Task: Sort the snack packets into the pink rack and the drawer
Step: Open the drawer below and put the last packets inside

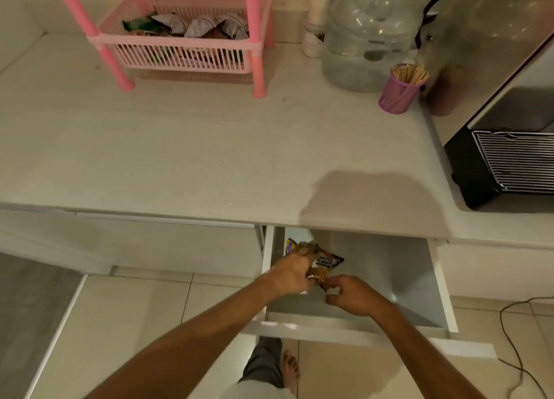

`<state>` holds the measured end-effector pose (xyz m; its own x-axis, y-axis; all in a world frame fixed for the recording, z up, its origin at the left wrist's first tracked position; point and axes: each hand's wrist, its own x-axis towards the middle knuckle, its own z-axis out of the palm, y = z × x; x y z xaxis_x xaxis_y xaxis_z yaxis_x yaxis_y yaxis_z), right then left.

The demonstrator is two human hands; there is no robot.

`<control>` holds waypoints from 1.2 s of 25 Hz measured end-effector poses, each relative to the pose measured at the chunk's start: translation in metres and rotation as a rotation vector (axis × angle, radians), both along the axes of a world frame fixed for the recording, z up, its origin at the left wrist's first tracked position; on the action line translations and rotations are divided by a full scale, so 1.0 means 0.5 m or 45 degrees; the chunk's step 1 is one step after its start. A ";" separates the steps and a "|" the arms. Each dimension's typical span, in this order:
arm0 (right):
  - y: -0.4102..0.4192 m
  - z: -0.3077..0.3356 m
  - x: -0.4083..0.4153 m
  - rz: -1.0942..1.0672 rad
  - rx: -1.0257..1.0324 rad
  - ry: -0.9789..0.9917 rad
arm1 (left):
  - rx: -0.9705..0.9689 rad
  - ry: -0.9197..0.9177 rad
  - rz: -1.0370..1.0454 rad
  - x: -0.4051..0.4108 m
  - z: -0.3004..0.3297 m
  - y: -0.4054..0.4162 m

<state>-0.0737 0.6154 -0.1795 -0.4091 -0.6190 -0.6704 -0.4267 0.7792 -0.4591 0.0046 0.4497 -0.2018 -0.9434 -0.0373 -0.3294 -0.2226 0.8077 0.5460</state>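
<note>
Lower centre: peanut packet point(325, 262) inside the open drawer point(440, 281), left hand point(292, 274) curled round it; right hand point(352, 296) pinches its near corner.

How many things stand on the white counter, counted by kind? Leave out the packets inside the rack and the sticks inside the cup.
Pink rack: 1
Clear water jug: 1
Purple cup of wooden sticks: 1
White bottle behind the jug: 1
Black appliance with a metal grille: 1
Total: 5
</note>
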 end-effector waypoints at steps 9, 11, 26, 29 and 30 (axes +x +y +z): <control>0.027 0.070 0.092 0.027 -0.141 -0.024 | 0.102 0.006 -0.159 0.160 0.115 0.021; 0.033 0.088 0.110 0.025 -0.196 0.011 | 0.111 -0.007 -0.224 0.177 0.119 0.028; -0.003 0.140 0.126 0.469 -0.127 0.606 | -0.489 0.272 -0.225 0.163 0.134 0.005; -0.009 0.137 0.131 0.402 -0.190 0.810 | -0.580 0.295 -0.172 0.152 0.138 0.003; -0.008 0.132 0.137 0.393 -0.217 0.908 | -0.589 0.282 -0.145 0.147 0.139 0.001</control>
